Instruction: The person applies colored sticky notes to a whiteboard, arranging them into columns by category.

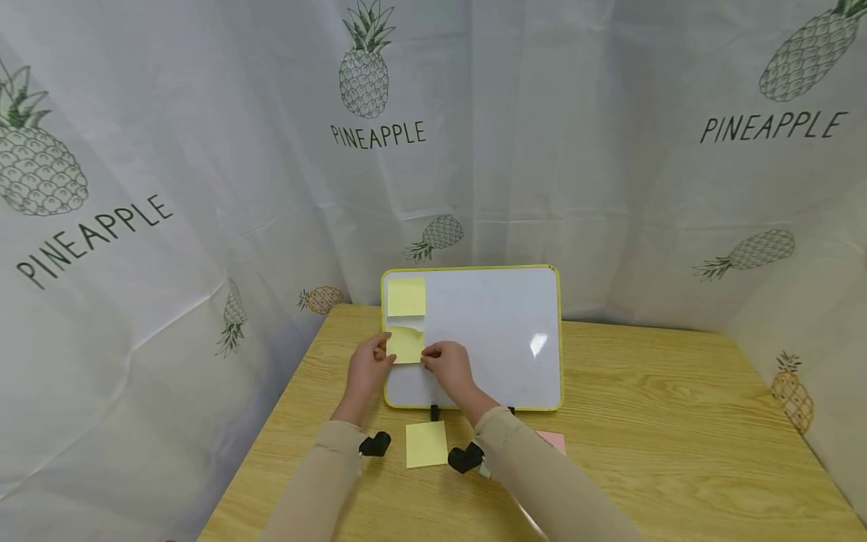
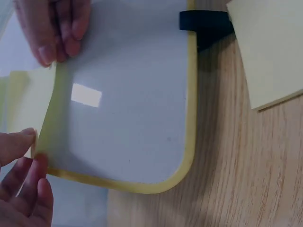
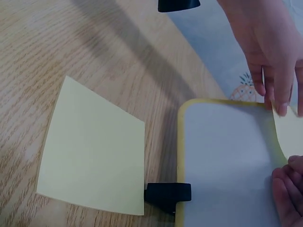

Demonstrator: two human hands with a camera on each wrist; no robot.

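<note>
A whiteboard (image 1: pixel 491 339) with a yellow frame stands tilted on black feet. One yellow sticky note (image 1: pixel 406 296) is on its upper left. Below that, both hands hold a second yellow sticky note (image 1: pixel 405 346) against the board, its top right corner curling. My left hand (image 1: pixel 368 369) pinches this note's lower left corner between thumb and fingers, near the board's left edge. With its fingertips, my right hand (image 1: pixel 450 365) pinches the lower right corner. In the left wrist view, the note's lower edge (image 2: pixel 46 111) bows away from the board between the hands.
A pad of yellow sticky notes (image 3: pixel 94 151) lies on the wooden table (image 1: pixel 650 399) in front of the board's black foot (image 3: pixel 168 192). Part of a pink note (image 1: pixel 554 440) shows beside the right sleeve. Behind hangs a white pineapple-print curtain (image 1: pixel 542 150).
</note>
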